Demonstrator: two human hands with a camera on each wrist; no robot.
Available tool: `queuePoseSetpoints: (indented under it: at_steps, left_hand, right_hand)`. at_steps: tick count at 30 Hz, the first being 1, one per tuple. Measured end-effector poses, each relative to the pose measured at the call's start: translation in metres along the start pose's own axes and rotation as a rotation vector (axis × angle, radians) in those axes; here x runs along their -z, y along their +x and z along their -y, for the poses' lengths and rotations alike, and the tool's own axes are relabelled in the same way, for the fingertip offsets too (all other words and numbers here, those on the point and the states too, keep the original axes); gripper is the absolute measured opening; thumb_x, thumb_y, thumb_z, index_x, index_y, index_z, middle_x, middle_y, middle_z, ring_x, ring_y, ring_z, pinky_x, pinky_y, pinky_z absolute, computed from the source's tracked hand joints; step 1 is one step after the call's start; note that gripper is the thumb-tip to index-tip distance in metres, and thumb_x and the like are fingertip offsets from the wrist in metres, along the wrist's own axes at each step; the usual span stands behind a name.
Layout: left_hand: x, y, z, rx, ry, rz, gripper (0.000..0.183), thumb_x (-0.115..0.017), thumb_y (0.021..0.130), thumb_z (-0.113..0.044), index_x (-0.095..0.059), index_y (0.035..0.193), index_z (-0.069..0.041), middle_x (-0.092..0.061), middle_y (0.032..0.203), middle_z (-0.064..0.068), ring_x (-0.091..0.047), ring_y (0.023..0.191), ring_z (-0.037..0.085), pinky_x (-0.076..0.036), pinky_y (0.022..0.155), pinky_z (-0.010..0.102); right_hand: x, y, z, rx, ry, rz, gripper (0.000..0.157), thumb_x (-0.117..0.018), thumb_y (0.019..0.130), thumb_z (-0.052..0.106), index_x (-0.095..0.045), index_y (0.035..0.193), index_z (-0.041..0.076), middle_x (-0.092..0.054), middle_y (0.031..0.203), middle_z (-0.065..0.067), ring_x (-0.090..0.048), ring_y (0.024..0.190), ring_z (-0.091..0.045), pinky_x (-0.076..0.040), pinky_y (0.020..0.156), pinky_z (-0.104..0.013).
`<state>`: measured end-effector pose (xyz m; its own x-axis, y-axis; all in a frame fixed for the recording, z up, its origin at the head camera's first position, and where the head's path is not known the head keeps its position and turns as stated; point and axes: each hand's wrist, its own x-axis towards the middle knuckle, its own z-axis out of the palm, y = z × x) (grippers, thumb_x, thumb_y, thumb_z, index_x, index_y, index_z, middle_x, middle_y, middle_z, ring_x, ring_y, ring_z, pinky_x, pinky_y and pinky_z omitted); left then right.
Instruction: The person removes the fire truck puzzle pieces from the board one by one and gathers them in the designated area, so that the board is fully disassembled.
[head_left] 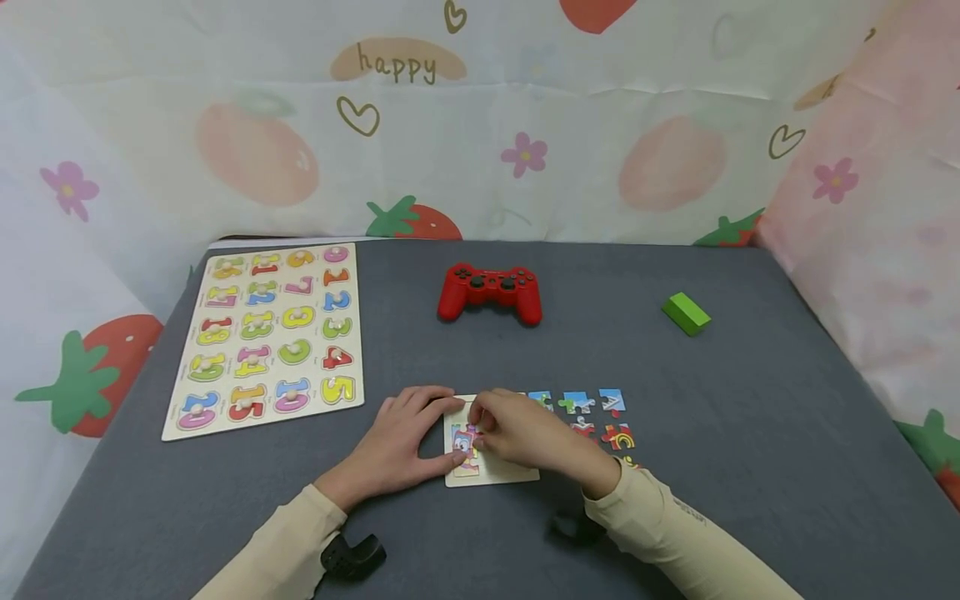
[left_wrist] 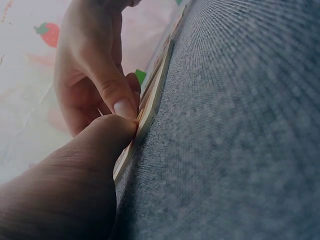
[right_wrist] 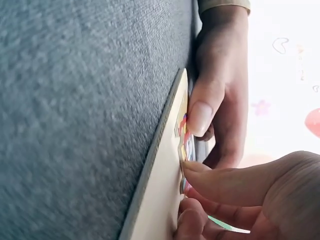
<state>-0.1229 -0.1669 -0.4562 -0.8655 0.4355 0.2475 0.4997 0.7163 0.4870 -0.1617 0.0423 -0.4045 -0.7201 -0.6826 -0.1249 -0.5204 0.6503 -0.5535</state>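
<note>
A small cream puzzle board (head_left: 510,477) lies flat on the table, with colourful jigsaw pieces (head_left: 463,446) set together in its left part. My left hand (head_left: 403,437) is at the board's left side. Its thumb presses on the pieces near the lower left, and its fingers reach up to the top left corner. Over the board, my right hand (head_left: 525,429) pinches a puzzle piece (right_wrist: 183,186) between thumb and curled fingers, right against the placed pieces. The right hand covers much of the board and most of that piece.
Loose jigsaw pieces (head_left: 611,402) lie right of the board, partly behind my right forearm. A large number-peg board (head_left: 358,350) lies at the left. A red game controller (head_left: 491,292) sits at the back middle, a green block (head_left: 686,314) at the back right.
</note>
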Motion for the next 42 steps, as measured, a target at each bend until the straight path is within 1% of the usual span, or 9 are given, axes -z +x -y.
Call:
queuePoseSetpoints:
  at_steps: [3, 8, 13, 16, 20, 28, 36, 39, 42]
  left_hand:
    - [0.000, 0.000, 0.000, -0.005, 0.002, -0.006, 0.058, -0.067, 0.083, -0.051, -0.056, 0.132, -0.022, -0.049, 0.134, -0.002, -0.041, 0.125, 0.018, -0.035, 0.093, 0.043]
    - [-0.001, 0.000, 0.001, 0.001, 0.011, 0.000, 0.059, -0.066, 0.083, -0.053, -0.056, 0.132, -0.022, -0.049, 0.135, -0.002, -0.041, 0.125, 0.017, -0.035, 0.093, 0.043]
    - [-0.002, 0.000, 0.001, 0.008, 0.015, 0.007, 0.060, -0.066, 0.083, -0.054, -0.055, 0.133, -0.022, -0.049, 0.135, -0.003, -0.041, 0.125, 0.017, -0.035, 0.093, 0.043]
    - [-0.001, 0.001, 0.001, 0.012, 0.012, 0.008, 0.060, -0.066, 0.083, -0.054, -0.055, 0.133, -0.022, -0.049, 0.136, -0.003, -0.041, 0.126, 0.017, -0.034, 0.093, 0.043]
    - [-0.001, 0.001, 0.001, 0.015, 0.011, 0.011, 0.060, -0.066, 0.082, -0.055, -0.055, 0.133, -0.023, -0.048, 0.136, -0.003, -0.040, 0.126, 0.017, -0.034, 0.093, 0.042]
    - [-0.001, 0.001, 0.001, 0.021, 0.010, 0.012, 0.060, -0.067, 0.082, -0.055, -0.055, 0.133, -0.023, -0.048, 0.136, -0.003, -0.040, 0.126, 0.017, -0.035, 0.092, 0.042]
    - [-0.001, 0.000, 0.001, 0.031, 0.009, 0.020, 0.061, -0.066, 0.082, -0.055, -0.055, 0.133, -0.023, -0.048, 0.136, -0.003, -0.040, 0.126, 0.018, -0.035, 0.093, 0.043]
    - [-0.001, 0.000, 0.001, 0.031, 0.008, 0.024, 0.061, -0.066, 0.083, -0.055, -0.054, 0.133, -0.024, -0.048, 0.136, -0.003, -0.040, 0.126, 0.018, -0.035, 0.093, 0.043]
    - [0.000, 0.000, 0.000, 0.030, 0.012, 0.026, 0.060, -0.065, 0.083, -0.056, -0.054, 0.133, -0.024, -0.048, 0.136, -0.003, -0.040, 0.126, 0.018, -0.035, 0.093, 0.043]
  right_hand:
    - [-0.001, -0.001, 0.002, -0.009, 0.021, -0.012, 0.015, -0.070, 0.086, 0.011, -0.062, 0.097, 0.009, -0.056, 0.085, 0.000, -0.052, 0.075, -0.011, -0.044, 0.067, -0.026]
    - [-0.004, -0.003, 0.003, 0.014, 0.016, -0.067, 0.018, -0.074, 0.084, 0.013, -0.061, 0.095, 0.007, -0.056, 0.086, -0.001, -0.052, 0.077, -0.012, -0.045, 0.069, -0.026]
    - [-0.006, -0.004, 0.002, 0.009, 0.018, -0.097, 0.018, -0.074, 0.083, 0.013, -0.060, 0.094, 0.009, -0.056, 0.086, 0.000, -0.052, 0.077, -0.011, -0.045, 0.070, -0.026]
    - [-0.007, -0.003, 0.001, -0.006, 0.038, -0.109, 0.012, -0.071, 0.086, 0.012, -0.060, 0.091, 0.011, -0.057, 0.082, 0.003, -0.051, 0.072, -0.010, -0.044, 0.065, -0.025]
    - [-0.006, -0.003, 0.002, -0.033, 0.103, -0.128, 0.007, -0.066, 0.090, 0.013, -0.060, 0.087, 0.012, -0.060, 0.076, 0.005, -0.052, 0.064, -0.009, -0.042, 0.058, -0.024]
    - [-0.005, -0.002, 0.001, -0.107, 0.209, -0.114, 0.007, -0.065, 0.091, 0.013, -0.061, 0.085, 0.013, -0.062, 0.077, 0.005, -0.054, 0.066, -0.009, -0.043, 0.058, -0.025]
    - [-0.006, 0.004, -0.002, -0.136, 0.232, -0.095, 0.008, -0.066, 0.090, 0.014, -0.064, 0.082, 0.014, -0.061, 0.075, 0.005, -0.053, 0.066, -0.010, -0.041, 0.056, -0.025]
    - [-0.001, 0.003, -0.003, -0.153, 0.239, -0.097, 0.008, -0.067, 0.090, 0.015, -0.064, 0.082, 0.014, -0.062, 0.076, 0.005, -0.054, 0.066, -0.011, -0.042, 0.056, -0.026]
    - [0.012, -0.001, -0.004, -0.167, 0.248, -0.117, 0.008, -0.067, 0.089, 0.016, -0.065, 0.083, 0.014, -0.063, 0.077, 0.004, -0.054, 0.066, -0.012, -0.043, 0.056, -0.027]
